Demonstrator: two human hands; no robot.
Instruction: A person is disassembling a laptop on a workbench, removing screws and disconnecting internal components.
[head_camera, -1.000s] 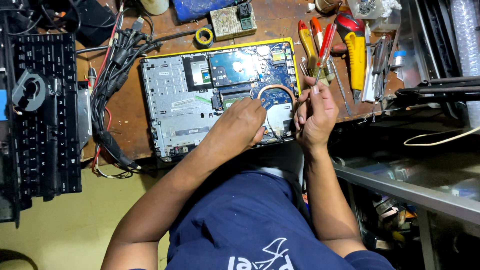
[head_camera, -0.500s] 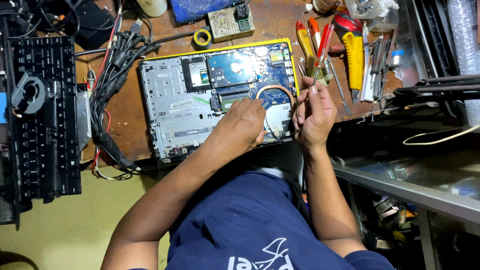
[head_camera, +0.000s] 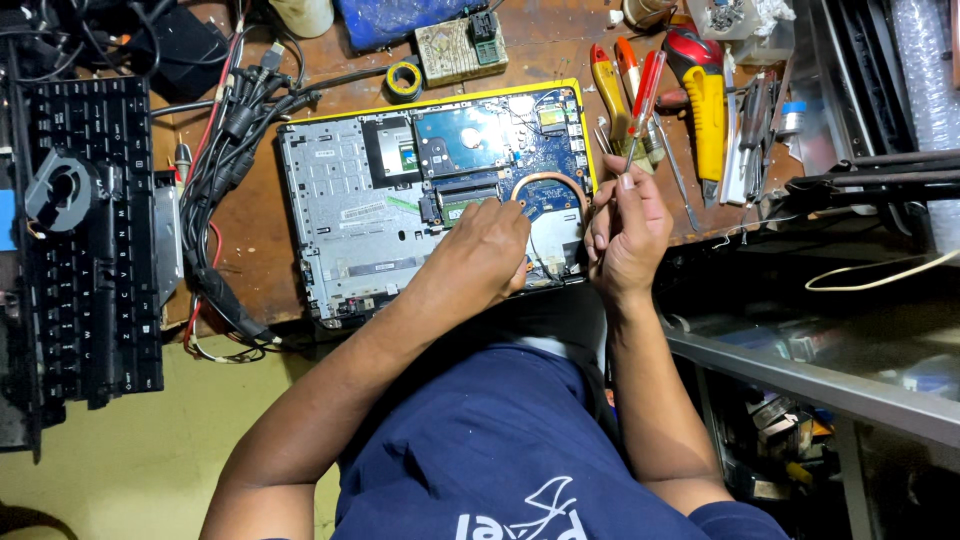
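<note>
**Opened laptop on bench: hand and finger positions**

Opened laptop (head_camera: 400, 200), base cover off, lying flat on brown wooden bench (head_camera: 265, 215); yellow edge visible along its far and right sides. Blue circuit board, silver drive and copper heat pipe (head_camera: 548, 181) exposed inside.

Left hand (head_camera: 487, 250) resting on laptop's near right quarter, just short of the copper heat pipe. Fingers curled loosely downward, tips touching the board area near the memory slot; not clenched. Anything pinched beneath them: cannot tell, tips hidden by the knuckles.

Right hand (head_camera: 625, 228) at laptop's right edge, just beside the left hand. Fingers closed around the lower end of a red-handled screwdriver (head_camera: 643, 100), thumb and forefinger gripping it, handle rising away past the laptop's right edge. Remaining fingers folded toward the palm.

Right of laptop: row of tools, including a yellow utility knife (head_camera: 708, 105) and 2 orange-handled tools. Left of laptop: bundle of black cables (head_camera: 225, 150), then a black keyboard (head_camera: 90, 240). Beyond laptop's far edge: roll of tape (head_camera: 404, 80) and small green circuit board (head_camera: 460, 48).
</note>
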